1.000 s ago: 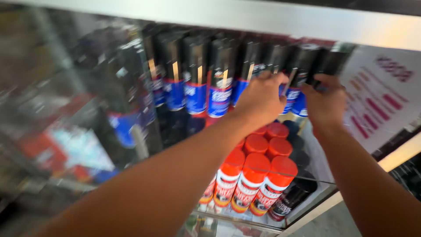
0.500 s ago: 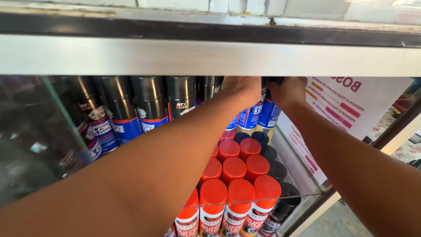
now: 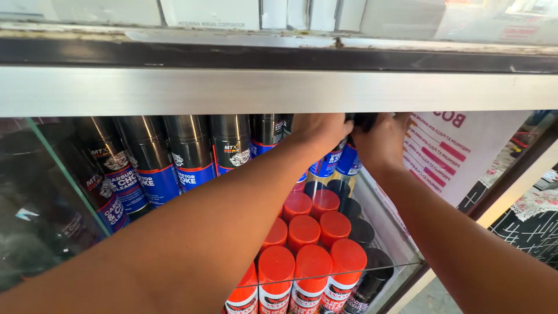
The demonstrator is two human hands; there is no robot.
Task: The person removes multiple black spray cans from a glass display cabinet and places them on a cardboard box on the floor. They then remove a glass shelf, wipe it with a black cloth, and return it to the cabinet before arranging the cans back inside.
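Both hands reach deep onto the upper shelf of the glass cabinet [image 3: 64,192]: the left hand [image 3: 318,131] curls over the top of a black-and-blue spray can [image 3: 325,166] at the right end of the row, the right hand [image 3: 381,139] closes on a dark can just beside it. Judged sound practice is to grip low on the body and lift straight, clear of the red-capped cans [image 3: 311,232] below. The metal rail [image 3: 279,90] hides the fingertips, so the actual grip cannot be confirmed.
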